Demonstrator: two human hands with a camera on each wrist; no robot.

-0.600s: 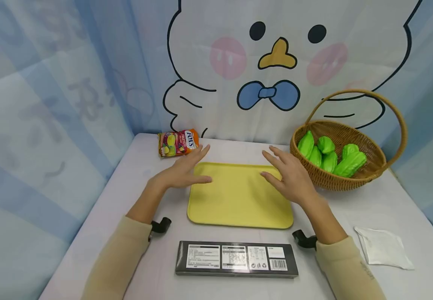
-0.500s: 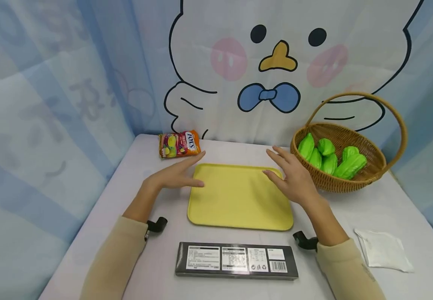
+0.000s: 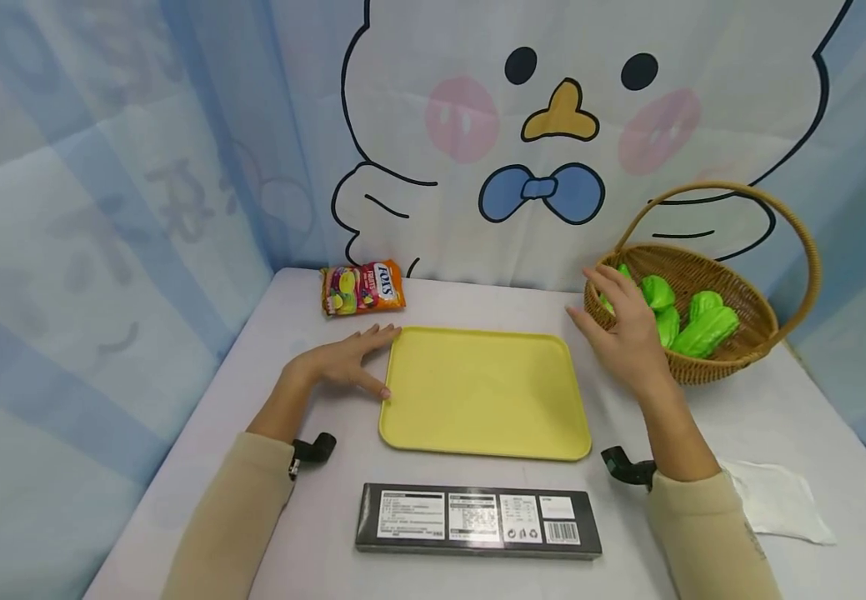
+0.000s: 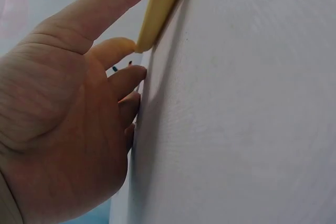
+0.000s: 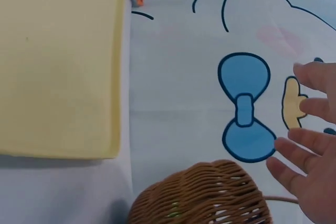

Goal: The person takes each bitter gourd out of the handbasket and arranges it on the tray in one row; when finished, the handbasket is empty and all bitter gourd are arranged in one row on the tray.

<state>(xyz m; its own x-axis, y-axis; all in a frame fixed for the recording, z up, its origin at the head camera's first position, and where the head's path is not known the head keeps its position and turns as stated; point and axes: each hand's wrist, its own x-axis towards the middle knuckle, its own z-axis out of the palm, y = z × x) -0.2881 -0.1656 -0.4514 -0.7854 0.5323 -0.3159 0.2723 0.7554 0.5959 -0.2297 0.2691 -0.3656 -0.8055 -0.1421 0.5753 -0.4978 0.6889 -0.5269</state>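
My left hand (image 3: 346, 360) is at the left edge of a flat yellow tray (image 3: 485, 392). In the left wrist view its thumb and index fingertip meet the edge of the tray (image 4: 163, 9), and the other fingers lie spread and relaxed. Over the near left side of a wicker basket (image 3: 710, 371) hovers my right hand (image 3: 623, 333), fingers spread and holding nothing. Several green ridged fruits (image 3: 706, 332) lie in the basket, some hidden behind that hand. The right wrist view shows the basket's woven side (image 5: 199, 192) below the spread fingers.
An orange and purple candy bag (image 3: 362, 287) lies at the back left. A dark flat box (image 3: 478, 522) with printed labels lies in front of the tray. A white cloth packet (image 3: 781, 500) is at the right, partly behind the right sleeve. A printed curtain (image 3: 455, 225) hangs behind the table.
My left hand has come down from above the tray to its left edge. My right hand has moved right, from over the tray to the basket's near side.
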